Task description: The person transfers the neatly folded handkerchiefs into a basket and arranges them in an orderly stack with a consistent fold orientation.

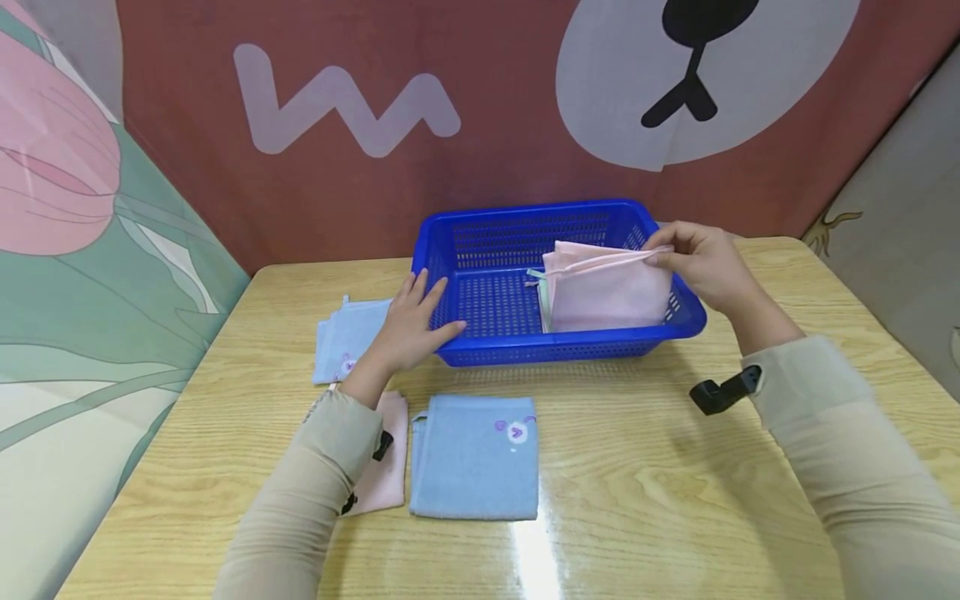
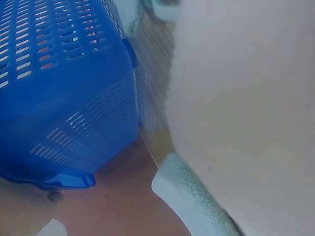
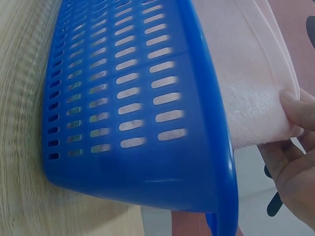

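My right hand (image 1: 708, 262) pinches the top right corner of a folded pink towel (image 1: 611, 296) between thumb and fingers. That towel stands upright in the right half of a blue plastic basket (image 1: 540, 340), along its front wall. A strip of pale green cloth (image 1: 544, 304) shows at the towel's left edge. Over the basket's left rim lies my left hand (image 1: 408, 325), its fingers spread and fairly straight. In the right wrist view, the pink towel (image 3: 251, 73) rises above the basket's rim (image 3: 216, 98) and the thumb presses its face. The left wrist view shows mainly the basket's slotted side (image 2: 64, 108).
On the wooden table (image 1: 637, 475), a folded blue towel (image 1: 476, 467) with an animal-face print lies before the basket. Further folded blue cloth (image 1: 352, 329) sits left of it. A pink towel (image 1: 390, 475) is partly covered by my left forearm. A printed red curtain (image 1: 337, 208) hangs behind.
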Action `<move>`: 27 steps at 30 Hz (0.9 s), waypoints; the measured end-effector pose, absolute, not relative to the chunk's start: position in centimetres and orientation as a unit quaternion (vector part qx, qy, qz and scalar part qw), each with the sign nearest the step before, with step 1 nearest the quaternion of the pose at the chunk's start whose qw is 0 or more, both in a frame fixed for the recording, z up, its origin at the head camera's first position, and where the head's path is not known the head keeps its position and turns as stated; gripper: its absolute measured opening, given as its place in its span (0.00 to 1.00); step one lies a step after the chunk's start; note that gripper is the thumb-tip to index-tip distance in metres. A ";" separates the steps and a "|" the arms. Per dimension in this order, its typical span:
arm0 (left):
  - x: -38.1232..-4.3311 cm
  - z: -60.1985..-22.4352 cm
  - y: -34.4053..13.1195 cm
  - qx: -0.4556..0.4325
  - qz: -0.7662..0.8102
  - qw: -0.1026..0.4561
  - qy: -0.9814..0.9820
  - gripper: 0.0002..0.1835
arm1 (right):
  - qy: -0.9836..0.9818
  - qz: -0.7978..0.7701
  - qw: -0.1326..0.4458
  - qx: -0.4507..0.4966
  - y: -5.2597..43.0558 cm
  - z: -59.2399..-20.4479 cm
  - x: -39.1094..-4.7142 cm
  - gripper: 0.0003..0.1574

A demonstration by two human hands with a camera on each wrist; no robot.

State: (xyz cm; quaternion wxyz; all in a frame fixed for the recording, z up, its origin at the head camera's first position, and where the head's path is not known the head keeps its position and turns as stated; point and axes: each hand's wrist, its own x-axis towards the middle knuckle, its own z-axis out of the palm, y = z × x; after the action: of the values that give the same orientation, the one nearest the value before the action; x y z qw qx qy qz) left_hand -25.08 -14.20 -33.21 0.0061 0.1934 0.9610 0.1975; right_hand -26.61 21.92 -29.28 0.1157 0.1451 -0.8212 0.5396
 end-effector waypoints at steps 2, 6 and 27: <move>-25.1 -33.2 -14.2 0.193 0.199 0.006 0.961 0.40 | -0.823 0.539 0.108 0.144 21.9 -29.3 -26.6 0.08; -25.1 -33.3 -14.3 0.193 0.201 0.005 0.961 0.40 | -0.827 0.536 0.097 0.141 21.9 -29.3 -26.8 0.08; -25.2 -33.4 -14.3 0.192 0.198 0.012 0.961 0.41 | -0.821 0.541 0.116 0.143 21.8 -30.7 -28.5 0.09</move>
State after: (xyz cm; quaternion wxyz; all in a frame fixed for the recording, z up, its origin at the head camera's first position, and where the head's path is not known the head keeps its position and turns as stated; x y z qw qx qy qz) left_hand -25.23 -14.28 -33.36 0.0116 0.1919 0.9612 0.1979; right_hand -28.51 21.76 -30.69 0.1155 0.1429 -0.8205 0.5412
